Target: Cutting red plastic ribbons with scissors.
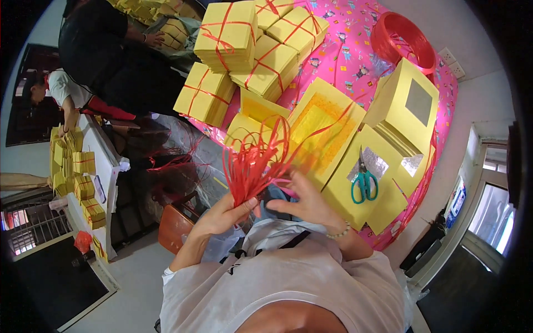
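Red-tied yellow bundles, apparently finished, stand on a pink patterned cover; nearer, the left hand clutches a bunch of red ribbon, its lower ends hidden. Beside it, the right hand is blurred at the fingertips, its grip impossible to tell. Farther right, yellow sheets lie untied beneath teal-handled scissors.

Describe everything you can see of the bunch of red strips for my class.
The bunch of red strips consists of many thin, shiny, plastic-looking ribbons, narrow at the base and fanning upward into loose loops. The left hand grips the base, holding it up in front of the person's body. A strand trails to the upper right, across the yellow sheet in view. Blur hides whether the right hand touches it.
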`<action>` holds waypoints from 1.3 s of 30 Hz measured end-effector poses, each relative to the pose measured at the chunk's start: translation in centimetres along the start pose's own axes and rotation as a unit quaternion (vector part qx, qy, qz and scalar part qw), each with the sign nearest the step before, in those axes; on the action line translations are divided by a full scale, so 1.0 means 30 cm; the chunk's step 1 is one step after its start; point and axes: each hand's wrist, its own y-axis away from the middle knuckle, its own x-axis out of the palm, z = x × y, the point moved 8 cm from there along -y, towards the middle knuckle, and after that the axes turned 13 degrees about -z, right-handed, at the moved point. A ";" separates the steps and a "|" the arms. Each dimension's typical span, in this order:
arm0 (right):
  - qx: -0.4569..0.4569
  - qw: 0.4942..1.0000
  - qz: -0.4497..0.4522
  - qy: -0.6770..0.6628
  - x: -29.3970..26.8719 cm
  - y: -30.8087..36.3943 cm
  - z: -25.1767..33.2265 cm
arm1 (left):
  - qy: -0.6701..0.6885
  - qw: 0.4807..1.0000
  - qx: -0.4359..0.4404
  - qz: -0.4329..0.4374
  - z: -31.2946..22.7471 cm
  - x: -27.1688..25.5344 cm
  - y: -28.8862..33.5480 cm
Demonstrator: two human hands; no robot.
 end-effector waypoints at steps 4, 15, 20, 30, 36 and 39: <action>-0.130 0.915 -0.224 0.308 -0.157 0.043 0.183 | -0.022 1.000 0.013 -0.004 -0.090 0.009 0.065; -0.244 0.888 -0.167 0.352 -0.114 -0.030 0.456 | -0.070 0.988 0.120 -0.061 -0.341 0.133 0.180; -0.055 0.986 -0.116 -0.106 -0.029 0.013 0.444 | -0.141 0.957 0.179 -0.179 -0.417 0.190 0.143; -0.140 0.961 -0.135 -0.198 -0.139 0.121 0.625 | 0.023 0.973 0.205 -0.106 -0.435 0.461 -0.011; -0.135 0.948 -0.170 -0.234 -0.202 0.158 0.688 | 0.002 0.982 0.185 -0.045 -0.457 0.540 -0.050; -0.308 0.910 -0.250 -0.121 -0.232 0.194 0.781 | -0.024 0.977 0.210 -0.024 -0.483 0.551 -0.025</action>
